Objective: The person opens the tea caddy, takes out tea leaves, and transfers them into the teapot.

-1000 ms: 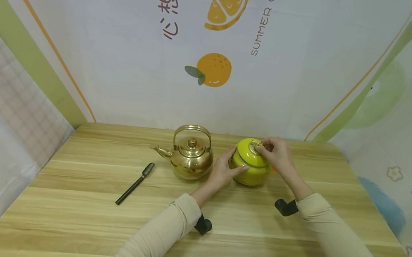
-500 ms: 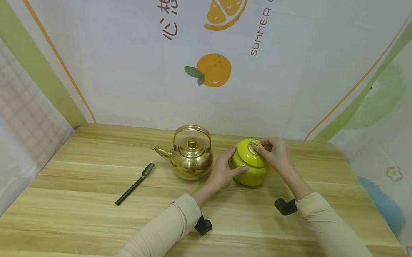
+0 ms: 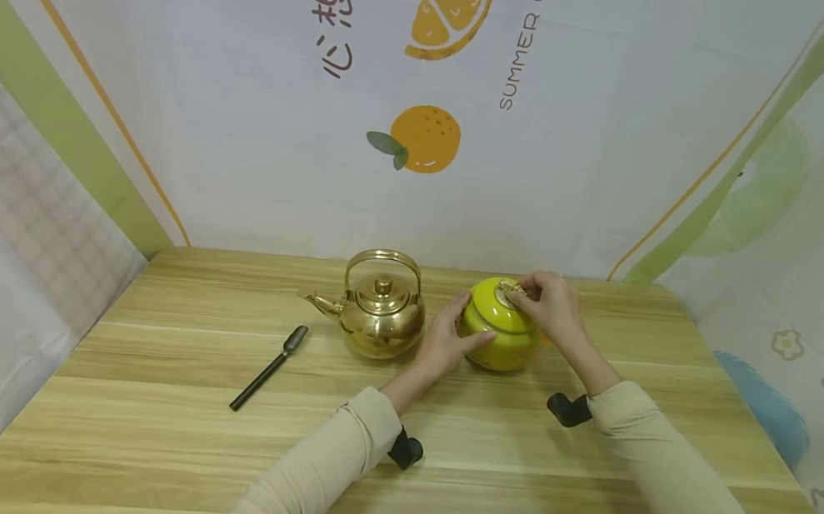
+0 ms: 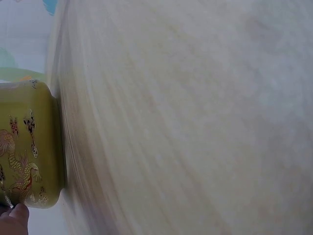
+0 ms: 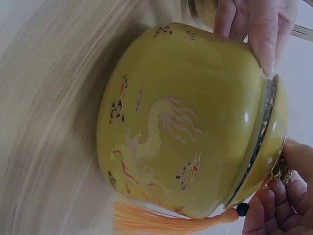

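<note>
A yellow lidded jar (image 3: 511, 354) with a dragon pattern stands on the table, right of the kettle. My left hand (image 3: 441, 342) holds its left side, fingers behind and thumb across the front. My right hand (image 3: 555, 310) pinches the gold knob (image 5: 282, 172) on the lid (image 3: 485, 301). In the right wrist view the lid sits tilted, with a dark speckled gap between it and the jar body (image 5: 205, 88). An orange tassel (image 5: 151, 219) with a black bead hangs by the right fingers. The left wrist view shows only the jar's lower part and a fingertip (image 4: 19, 213).
Close by my left hand stands a brass kettle (image 3: 380, 325), its spout to the left. A dark-handled small scoop (image 3: 267, 372) lies farther left on the wooden table (image 3: 138, 421). A printed cloth (image 3: 563, 181) hangs behind the table's back edge.
</note>
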Motion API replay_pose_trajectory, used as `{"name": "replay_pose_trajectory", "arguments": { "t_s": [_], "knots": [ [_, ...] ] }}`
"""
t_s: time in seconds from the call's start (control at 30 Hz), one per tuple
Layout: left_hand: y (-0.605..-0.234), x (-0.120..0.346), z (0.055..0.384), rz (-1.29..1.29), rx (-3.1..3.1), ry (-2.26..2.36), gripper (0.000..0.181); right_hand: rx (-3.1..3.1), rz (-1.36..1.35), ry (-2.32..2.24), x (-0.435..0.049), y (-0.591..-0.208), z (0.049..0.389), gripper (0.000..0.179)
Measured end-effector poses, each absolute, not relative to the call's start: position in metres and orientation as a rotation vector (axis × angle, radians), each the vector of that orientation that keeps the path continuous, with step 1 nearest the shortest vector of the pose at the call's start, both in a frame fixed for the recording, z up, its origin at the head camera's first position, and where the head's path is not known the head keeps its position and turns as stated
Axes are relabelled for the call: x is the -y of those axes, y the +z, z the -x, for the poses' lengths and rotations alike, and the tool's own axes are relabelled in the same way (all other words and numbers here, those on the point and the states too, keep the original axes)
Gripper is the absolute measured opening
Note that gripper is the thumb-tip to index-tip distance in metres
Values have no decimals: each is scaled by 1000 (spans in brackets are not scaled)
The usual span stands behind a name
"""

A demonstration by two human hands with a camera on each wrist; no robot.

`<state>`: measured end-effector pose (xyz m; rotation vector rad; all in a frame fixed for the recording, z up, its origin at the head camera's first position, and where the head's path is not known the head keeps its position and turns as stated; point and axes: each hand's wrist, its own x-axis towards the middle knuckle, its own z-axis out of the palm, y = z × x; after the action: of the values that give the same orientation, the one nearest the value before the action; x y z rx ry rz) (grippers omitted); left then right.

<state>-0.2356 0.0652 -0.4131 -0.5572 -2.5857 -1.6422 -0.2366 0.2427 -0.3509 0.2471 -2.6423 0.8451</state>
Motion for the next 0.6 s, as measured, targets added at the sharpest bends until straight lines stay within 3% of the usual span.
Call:
{"name": "replay_pose_trajectory", "arguments": {
  "t_s": [0.6],
  "knots": [
    [-411, -65, 234, 554, 2592, -1617, 80, 2689, -240, 782, -239, -347, 234, 23]
  ]
}}
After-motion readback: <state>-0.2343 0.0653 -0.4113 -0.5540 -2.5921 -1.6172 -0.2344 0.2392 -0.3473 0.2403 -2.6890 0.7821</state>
